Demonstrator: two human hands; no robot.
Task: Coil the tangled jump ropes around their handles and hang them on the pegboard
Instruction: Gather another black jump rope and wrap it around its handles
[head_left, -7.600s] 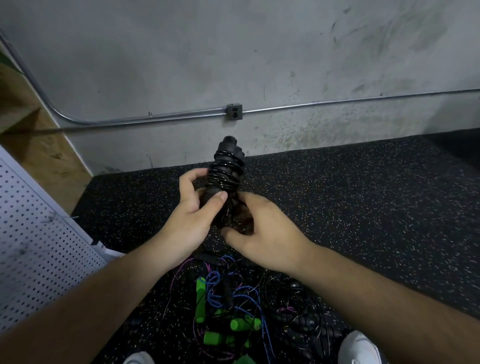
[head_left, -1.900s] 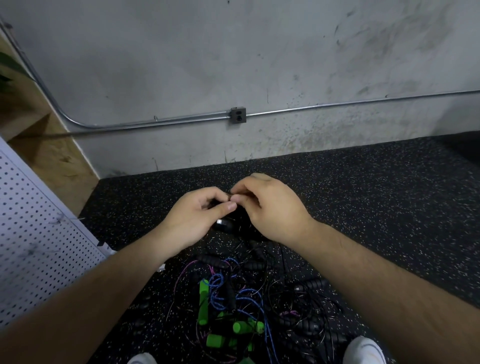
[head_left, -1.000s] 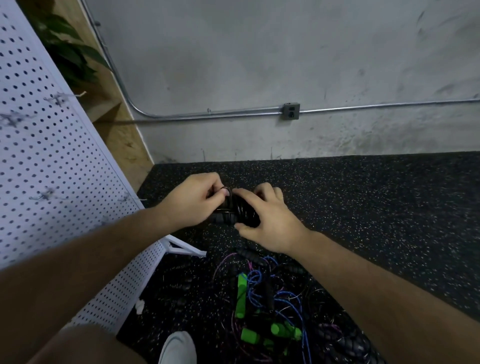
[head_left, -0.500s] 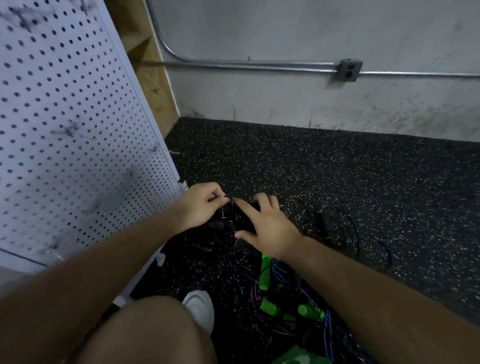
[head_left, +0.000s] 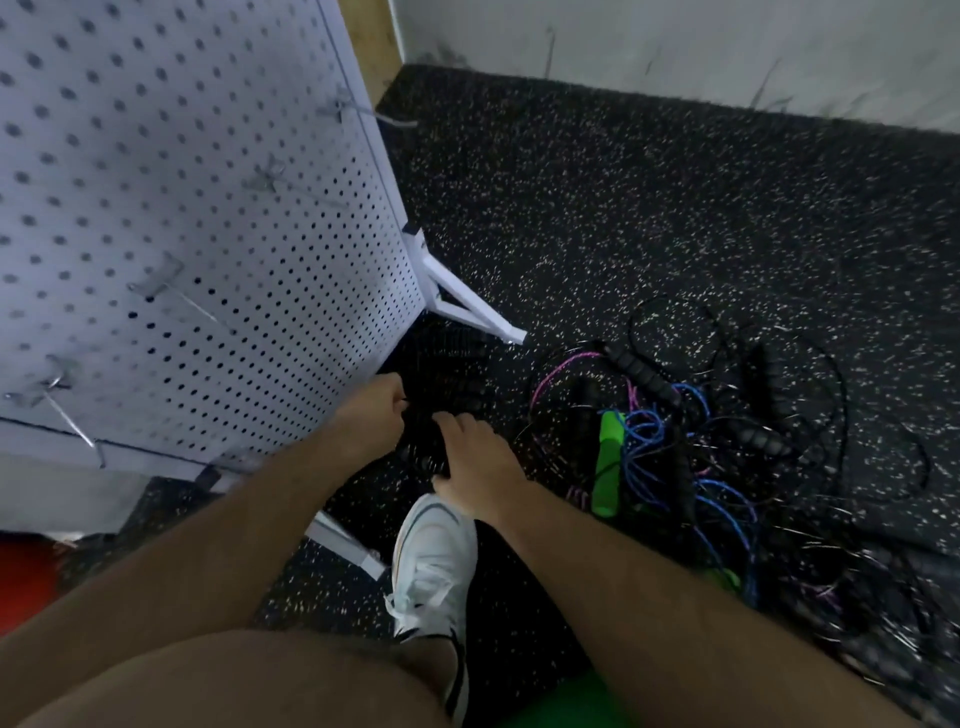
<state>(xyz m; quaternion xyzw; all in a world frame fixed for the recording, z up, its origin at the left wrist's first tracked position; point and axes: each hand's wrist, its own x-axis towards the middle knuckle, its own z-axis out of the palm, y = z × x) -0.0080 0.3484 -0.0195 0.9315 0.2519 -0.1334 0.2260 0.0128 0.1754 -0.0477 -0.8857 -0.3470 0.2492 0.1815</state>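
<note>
A black jump rope coiled round its handles (head_left: 423, 444) sits between my two hands, dark and blurred against the floor. My left hand (head_left: 371, 410) pinches its upper left end, and my right hand (head_left: 475, 465) grips it from the right. The white pegboard (head_left: 197, 218) leans at the left, close to my left hand, with several metal hooks (head_left: 171, 291) sticking out. A tangle of black, blue and pink ropes (head_left: 691, 441) with green handles (head_left: 608, 467) lies on the floor to the right.
The pegboard's white foot brace (head_left: 467, 306) juts onto the speckled black rubber floor (head_left: 623, 208). My white shoe (head_left: 434, 566) stands just below my hands. A grey wall (head_left: 675, 47) runs along the back. Something red (head_left: 26, 577) lies at the lower left.
My head has turned left and down towards the pegboard, which now fills the left side. Both hands have stayed on the coiled black rope and carried it nearer the board's lower edge.
</note>
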